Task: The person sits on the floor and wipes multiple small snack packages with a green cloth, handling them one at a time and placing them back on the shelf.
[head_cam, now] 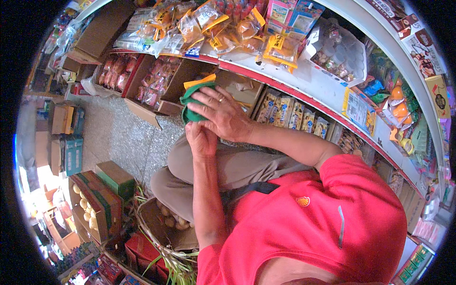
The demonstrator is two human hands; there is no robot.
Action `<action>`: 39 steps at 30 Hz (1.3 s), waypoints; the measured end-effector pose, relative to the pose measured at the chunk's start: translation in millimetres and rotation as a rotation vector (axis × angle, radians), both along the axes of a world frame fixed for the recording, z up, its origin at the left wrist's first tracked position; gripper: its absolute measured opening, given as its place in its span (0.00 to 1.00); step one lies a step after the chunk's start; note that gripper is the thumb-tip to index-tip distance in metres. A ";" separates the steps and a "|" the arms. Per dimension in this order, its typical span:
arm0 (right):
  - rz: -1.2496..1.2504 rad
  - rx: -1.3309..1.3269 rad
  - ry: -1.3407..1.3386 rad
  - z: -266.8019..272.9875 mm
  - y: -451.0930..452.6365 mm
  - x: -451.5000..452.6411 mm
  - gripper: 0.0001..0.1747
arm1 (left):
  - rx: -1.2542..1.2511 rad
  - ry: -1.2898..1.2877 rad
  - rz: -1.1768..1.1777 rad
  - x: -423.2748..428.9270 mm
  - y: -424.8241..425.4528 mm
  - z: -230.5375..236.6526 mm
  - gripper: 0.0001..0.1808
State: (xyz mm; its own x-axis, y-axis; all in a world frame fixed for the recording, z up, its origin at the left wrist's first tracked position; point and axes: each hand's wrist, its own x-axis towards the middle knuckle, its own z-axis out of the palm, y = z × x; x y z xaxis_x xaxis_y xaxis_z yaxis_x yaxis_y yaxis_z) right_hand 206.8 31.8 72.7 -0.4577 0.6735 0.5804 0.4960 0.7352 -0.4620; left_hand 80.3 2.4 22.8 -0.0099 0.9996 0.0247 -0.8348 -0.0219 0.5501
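A folded green cloth (194, 113) is between my two hands, above the knees of my brown trousers. My right hand (219, 115), with a ring on one finger, lies over the cloth with its fingers bent around it. Under its thumb side, my left hand (201, 139) is closed at the cloth's lower end; its fingertips and whatever else it may hold are hidden. A yellow-orange edge (200, 81) sticks out just beyond the cloth; whether it belongs to the cloth or to another thing, I cannot tell.
A white shelf with a red edge (245, 73) curves across, bearing packaged buns (281, 50) and a plastic tub (338, 53). Below it are cardboard boxes of wrapped snacks (153, 83) and packets of bars (285, 110). A box of round produce (96, 206) and a basket (153, 228) stand at lower left.
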 end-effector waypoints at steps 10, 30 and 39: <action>-0.280 -0.569 0.826 -14.7 55.4 49.9 0.23 | 0.030 0.038 -0.041 11.0 0.8 35.8 0.34; 0.212 0.112 -0.351 -18.1 -23.0 56.3 0.20 | -0.197 -0.061 0.047 2.0 3.3 7.2 0.22; -0.237 -0.878 0.788 -11.9 5.6 59.9 0.21 | -0.225 0.078 -0.007 8.4 3.1 13.6 0.23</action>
State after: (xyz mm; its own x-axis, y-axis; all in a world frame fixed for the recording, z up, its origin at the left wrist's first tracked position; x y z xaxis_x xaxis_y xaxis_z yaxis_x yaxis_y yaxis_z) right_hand 266.7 37.4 60.8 0.0055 0.9985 -0.0538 -0.0671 -0.0533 -0.9963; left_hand 88.7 5.6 36.4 -0.0099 0.9801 -0.1983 -0.7893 0.1141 0.6033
